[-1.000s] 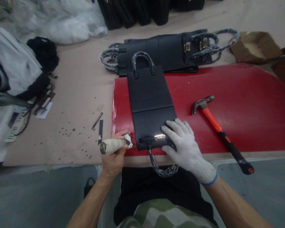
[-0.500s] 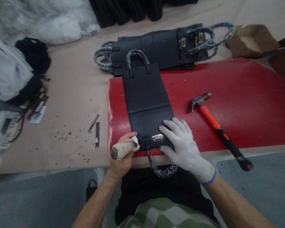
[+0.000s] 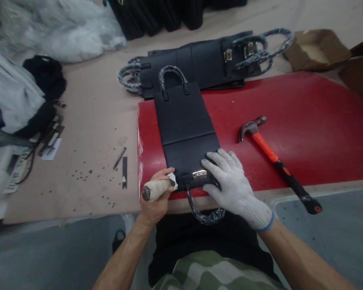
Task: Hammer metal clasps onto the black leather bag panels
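Observation:
A black bag panel [image 3: 187,121] lies flat, its long side running away from me, with a plastic-wrapped handle at each end. Across its near end runs a strap with a shiny metal clasp [image 3: 199,174]. My left hand [image 3: 155,203], bare, is wrapped round a tool with a tape-wrapped handle [image 3: 155,190], beside the panel's near left corner; the tool's working end is hidden. My right hand [image 3: 230,185], in a white knit glove, lies with fingers spread on the panel's near right side, beside the clasp.
A claw hammer [image 3: 269,153] rests on the red mat [image 3: 305,121] to the right. More black bag panels [image 3: 196,64] are stacked behind. A thin metal rod [image 3: 120,158] and a flat dark strip [image 3: 124,171] lie left, among scattered black bits. A cardboard box [image 3: 317,50] stands back right.
The view has shifted slightly. Both hands, the tool and the bag panel keep the same places relative to one another.

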Available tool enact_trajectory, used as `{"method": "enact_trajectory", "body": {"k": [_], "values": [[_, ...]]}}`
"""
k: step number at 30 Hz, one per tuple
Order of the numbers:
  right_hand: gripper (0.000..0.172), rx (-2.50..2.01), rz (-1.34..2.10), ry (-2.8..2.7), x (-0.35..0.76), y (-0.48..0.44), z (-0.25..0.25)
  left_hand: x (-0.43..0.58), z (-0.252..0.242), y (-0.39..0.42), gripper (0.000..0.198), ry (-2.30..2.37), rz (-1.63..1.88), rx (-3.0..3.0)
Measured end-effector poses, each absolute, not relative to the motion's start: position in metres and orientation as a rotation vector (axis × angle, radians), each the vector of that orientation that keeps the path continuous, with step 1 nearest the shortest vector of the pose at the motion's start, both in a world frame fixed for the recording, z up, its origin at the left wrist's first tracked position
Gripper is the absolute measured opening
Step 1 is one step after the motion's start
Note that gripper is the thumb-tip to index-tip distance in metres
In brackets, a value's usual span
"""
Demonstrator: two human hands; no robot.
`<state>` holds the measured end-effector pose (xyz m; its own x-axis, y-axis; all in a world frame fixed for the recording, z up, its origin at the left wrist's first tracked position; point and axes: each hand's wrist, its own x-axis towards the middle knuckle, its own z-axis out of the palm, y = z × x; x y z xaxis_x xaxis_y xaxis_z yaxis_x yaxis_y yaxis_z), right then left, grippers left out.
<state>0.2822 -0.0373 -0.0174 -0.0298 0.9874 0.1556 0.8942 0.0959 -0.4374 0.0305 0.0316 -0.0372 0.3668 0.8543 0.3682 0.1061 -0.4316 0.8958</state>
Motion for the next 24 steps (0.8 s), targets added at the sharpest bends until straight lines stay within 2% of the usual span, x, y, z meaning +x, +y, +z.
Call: {"method": "enact_trajectory", "body": {"k": [24], "values": [[0.061,-1.83,0.314,-1.951,0.282,-0.037,-0.017,0.033,-0.039,0.022,0.02,0.923,1.14,1.96]]}}
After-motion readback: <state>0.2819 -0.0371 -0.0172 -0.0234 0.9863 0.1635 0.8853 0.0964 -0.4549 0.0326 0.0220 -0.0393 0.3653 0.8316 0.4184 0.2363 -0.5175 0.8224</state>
